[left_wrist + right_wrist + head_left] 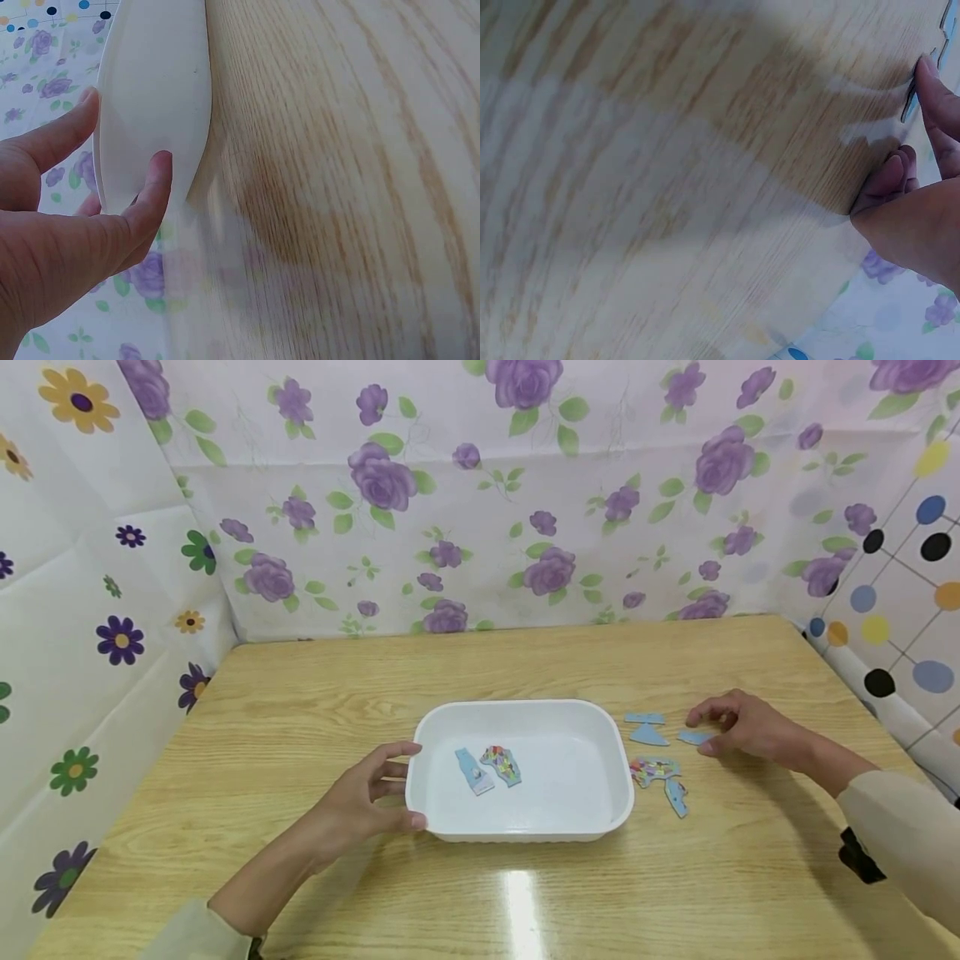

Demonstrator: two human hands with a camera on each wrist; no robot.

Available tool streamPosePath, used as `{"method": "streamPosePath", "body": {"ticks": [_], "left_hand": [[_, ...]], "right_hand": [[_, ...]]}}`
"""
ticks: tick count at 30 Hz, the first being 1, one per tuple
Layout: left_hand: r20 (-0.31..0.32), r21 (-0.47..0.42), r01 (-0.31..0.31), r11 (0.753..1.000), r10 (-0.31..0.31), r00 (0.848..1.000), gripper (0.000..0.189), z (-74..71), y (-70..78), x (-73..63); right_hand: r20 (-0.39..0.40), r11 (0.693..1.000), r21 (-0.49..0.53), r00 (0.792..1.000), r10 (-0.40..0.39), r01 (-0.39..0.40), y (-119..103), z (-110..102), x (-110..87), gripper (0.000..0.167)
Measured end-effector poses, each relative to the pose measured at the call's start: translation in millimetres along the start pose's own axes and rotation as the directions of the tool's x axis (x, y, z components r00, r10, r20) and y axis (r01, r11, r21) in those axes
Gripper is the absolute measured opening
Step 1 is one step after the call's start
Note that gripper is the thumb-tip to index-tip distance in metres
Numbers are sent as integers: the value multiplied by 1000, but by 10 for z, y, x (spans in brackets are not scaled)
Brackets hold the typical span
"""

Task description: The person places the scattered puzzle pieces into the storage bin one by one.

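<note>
A white plastic tray [558, 777] stands on the table. My left hand [371, 789] grips its left end, thumb at the near corner and fingers along the far part; the left wrist view shows the fingers against the tray's outer wall [154, 90]. Inside lie a blue puzzle piece [472, 770] and a multicoloured puzzle piece [504, 765]. Right of the tray, my right hand [753, 731] pinches a flat light-blue puzzle piece [693, 737] at the tabletop, between thumb and forefinger. In the right wrist view a fingertip overlaps that piece [910, 103].
Beside the tray's right end lie a narrow blue piece [645, 718], a blue triangular piece [648, 735], a multicoloured piece [656, 768] and a slim blue piece [677, 797]. The wooden table [337, 693] meets a flowered wall covering [465, 527] at the back.
</note>
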State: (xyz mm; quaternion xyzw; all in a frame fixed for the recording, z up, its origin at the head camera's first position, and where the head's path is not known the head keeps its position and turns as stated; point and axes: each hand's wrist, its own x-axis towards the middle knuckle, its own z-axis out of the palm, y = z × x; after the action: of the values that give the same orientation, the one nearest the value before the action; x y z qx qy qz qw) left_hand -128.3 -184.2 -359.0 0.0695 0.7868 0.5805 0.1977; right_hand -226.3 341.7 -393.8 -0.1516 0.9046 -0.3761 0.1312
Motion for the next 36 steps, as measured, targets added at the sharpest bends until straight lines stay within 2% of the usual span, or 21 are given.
{"method": "streamPosePath", "body": {"ticks": [8,14,19,26,31,36], "left_hand": [[-6,2,3,1000,-3,1000,86,6,20,-4],[-6,4,6,1000,-6,1000,86,3,30,-10],[-9,9,2,1000,-2,1000,86,0,27,-10],[-2,16,2,1000,-2,1000,87,5,13,-9],[12,15,-13,1000,13,1000,87,4,12,-13],[7,12,-10,1000,10,1000,86,4,27,-17]], "right_hand": [[-88,996,-81,996,20,-28,-2,46,-24,22],[-119,995,-98,993,-5,-6,-1,100,-36,19],[-116,997,-74,993,9,-18,7,120,-46,20],[-66,998,-54,998,-17,13,-11,85,-47,19],[-57,996,-82,998,11,-16,-70,32,-53,22],[-81,995,-85,996,45,-52,-124,-24,-30,24]]}}
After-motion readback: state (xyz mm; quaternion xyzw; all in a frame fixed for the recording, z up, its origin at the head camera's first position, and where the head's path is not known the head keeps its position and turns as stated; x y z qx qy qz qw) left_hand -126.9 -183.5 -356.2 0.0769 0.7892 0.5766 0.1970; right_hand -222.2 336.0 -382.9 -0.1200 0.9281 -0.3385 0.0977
